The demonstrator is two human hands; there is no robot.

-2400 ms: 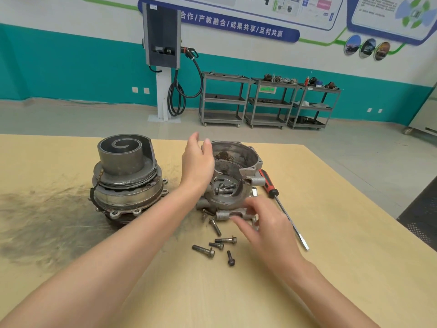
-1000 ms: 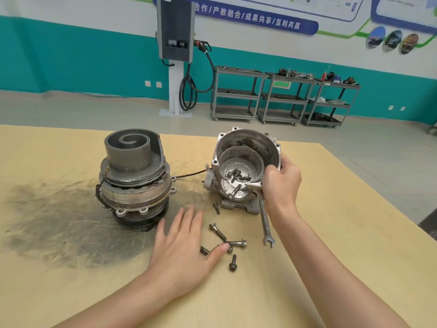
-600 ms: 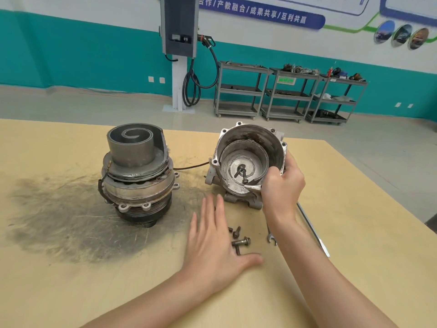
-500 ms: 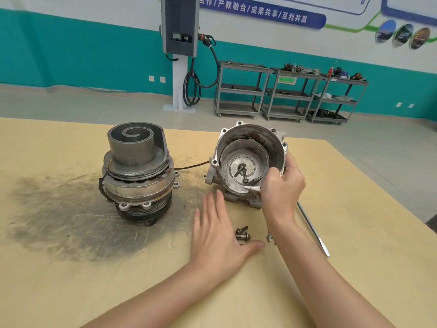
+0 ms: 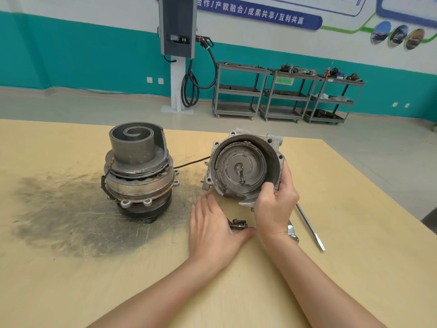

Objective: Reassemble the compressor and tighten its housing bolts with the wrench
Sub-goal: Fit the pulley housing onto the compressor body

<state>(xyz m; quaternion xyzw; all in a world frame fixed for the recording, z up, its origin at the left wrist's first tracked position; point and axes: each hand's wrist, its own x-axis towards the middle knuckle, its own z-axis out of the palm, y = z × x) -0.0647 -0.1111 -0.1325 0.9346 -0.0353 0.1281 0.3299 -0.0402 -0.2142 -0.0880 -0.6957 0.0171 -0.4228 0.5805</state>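
Trouble could come from the loose bolt [image 5: 241, 176] inside the tilted grey aluminium housing cup [image 5: 246, 168] clasped at its rim by the right hand [image 5: 274, 204]: it may tumble out onto the wooden table [image 5: 354, 233], missing the flat, unclenched left hand [image 5: 212, 229] beside the gathered bolts [image 5: 237, 224]; the scroll-topped compressor body [image 5: 138, 171] stands apart.

Left hand [image 5: 212, 229] flat, fingers straight, palm down, right hand [image 5: 275, 204] curled, gripping

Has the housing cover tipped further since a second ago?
Yes. The housing cover, gripped by the right hand, has tilted its opening further toward the camera, while the compressor body stayed put.
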